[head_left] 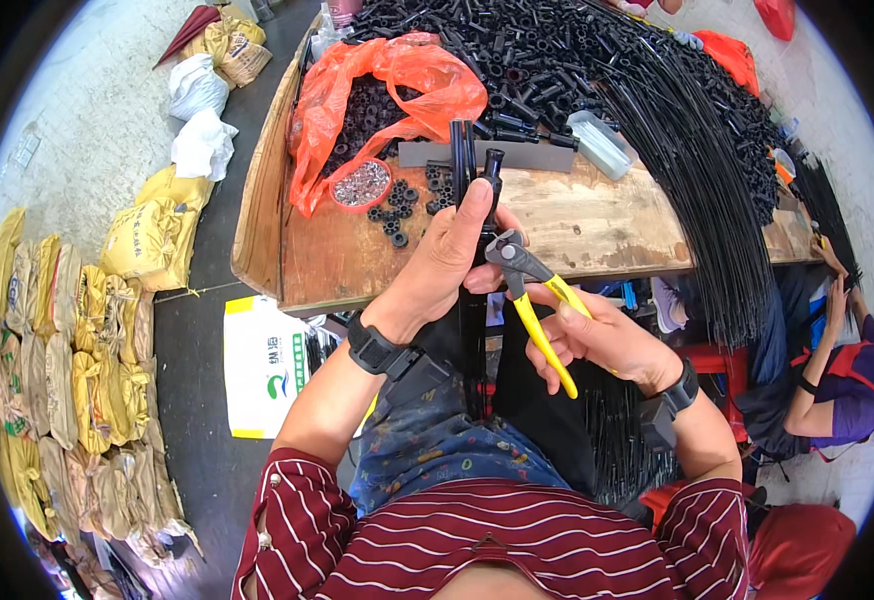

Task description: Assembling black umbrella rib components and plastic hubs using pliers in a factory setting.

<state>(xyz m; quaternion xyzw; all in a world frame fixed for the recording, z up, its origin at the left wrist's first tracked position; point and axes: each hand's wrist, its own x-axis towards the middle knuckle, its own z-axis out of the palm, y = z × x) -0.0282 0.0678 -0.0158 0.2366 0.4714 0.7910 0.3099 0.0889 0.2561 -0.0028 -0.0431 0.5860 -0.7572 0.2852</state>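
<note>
My left hand (pixel 444 250) is wrapped round several slim black rods (pixel 462 150), held upright above my lap at the table's near edge. One of them ends in a wider black tube-like tip (pixel 494 163). In my right hand (pixel 612 335) is a pair of end-cutting pincers (pixel 542 340) with yellow handles, the fingers round the grips. Their dark metal head touches or nearly touches the rods just beside my left fingers. Whether the jaws bite on anything cannot be made out. The rods' lower ends run down over my dark lap.
On the wooden table (pixel 607 225) lie an orange plastic bag (pixel 427 75), a red dish (pixel 385 196) of small metal pieces, black rings (pixel 397 213), a clear box (pixel 605 148) and heaped black parts (pixel 517 60). Long black rods (pixel 702 190) overhang its right. A co-worker (pixel 847 395) sits right; sacks (pixel 107 320) line the left.
</note>
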